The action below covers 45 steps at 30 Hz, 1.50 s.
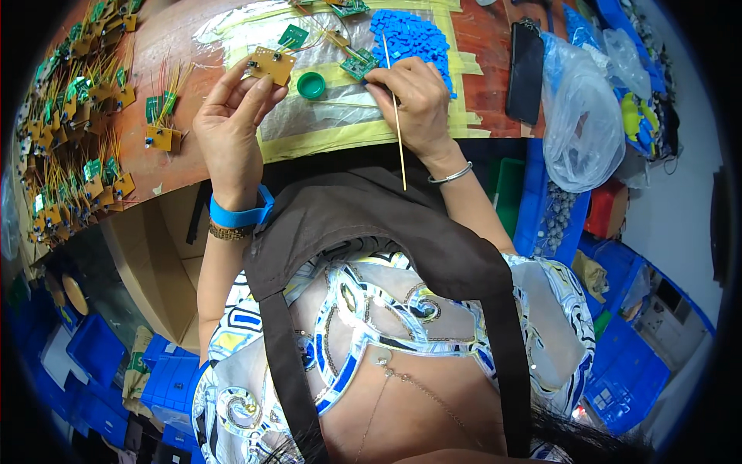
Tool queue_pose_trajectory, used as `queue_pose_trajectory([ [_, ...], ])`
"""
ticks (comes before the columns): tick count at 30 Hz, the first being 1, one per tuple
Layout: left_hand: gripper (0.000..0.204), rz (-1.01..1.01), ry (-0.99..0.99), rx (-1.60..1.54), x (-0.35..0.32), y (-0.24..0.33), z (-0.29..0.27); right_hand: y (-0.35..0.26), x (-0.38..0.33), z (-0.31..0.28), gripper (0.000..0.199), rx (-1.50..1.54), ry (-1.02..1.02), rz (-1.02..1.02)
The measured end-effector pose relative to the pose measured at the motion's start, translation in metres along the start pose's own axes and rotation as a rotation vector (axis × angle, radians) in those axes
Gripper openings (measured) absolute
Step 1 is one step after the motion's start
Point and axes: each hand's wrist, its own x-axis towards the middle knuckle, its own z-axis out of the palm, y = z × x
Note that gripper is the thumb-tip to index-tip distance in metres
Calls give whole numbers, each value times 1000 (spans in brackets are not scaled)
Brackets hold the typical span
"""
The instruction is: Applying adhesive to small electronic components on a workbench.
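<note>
Closest to the camera is the person's own front: a dark brown apron (pixel 363 224) over a patterned white, blue and yellow top, with both forearms coming up from it toward the far side of the wooden table (pixel 182 147).

The left hand (pixel 230 127) is raised, fingers curled up around one small yellow circuit board (pixel 271 65). The board sits right at the fingertips, pinched between thumb and forefinger at its near edge, tilted, with the rest of it sticking out past the fingers to the far side. A blue wristband (pixel 241 214) and a beaded bracelet are on that wrist.

The right hand (pixel 413 100) is closed around one thin wooden stick (pixel 396 116), held like a pen; the stick runs from beyond the knuckles back toward the apron. The far fingertips are touching or just beside one green circuit board (pixel 359 64) lying on the taped plastic sheet (pixel 325 116). One silver bangle (pixel 450 175) on that wrist.

Between the two hands lies one green round cap (pixel 311 85). Just beyond the right hand there's a heap of small blue parts (pixel 413 39), too many to count. On the left of the table are rows of yellow boards with wires (pixel 77 131), dozens, can't count them exactly. Far right: one clear plastic bag (pixel 583 124) and one black flat device (pixel 527 69).
</note>
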Motion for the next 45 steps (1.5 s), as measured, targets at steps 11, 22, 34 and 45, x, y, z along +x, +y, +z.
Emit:
queue_pose_trajectory([
  [11,38,-35,-49,-23,-2,-4,-4,-6,1,7,18,-64,-5,69],
  [22,37,-62,-115,-52,-6,-2,3,-43,42,-1,17,362,5,166],
  [34,35,-99,-135,-91,-7,-6,5,-49,60,28,18,199,112,-79],
  [45,33,-117,-146,-24,-10,-6,6,-48,56,26,19,179,95,-82],
])
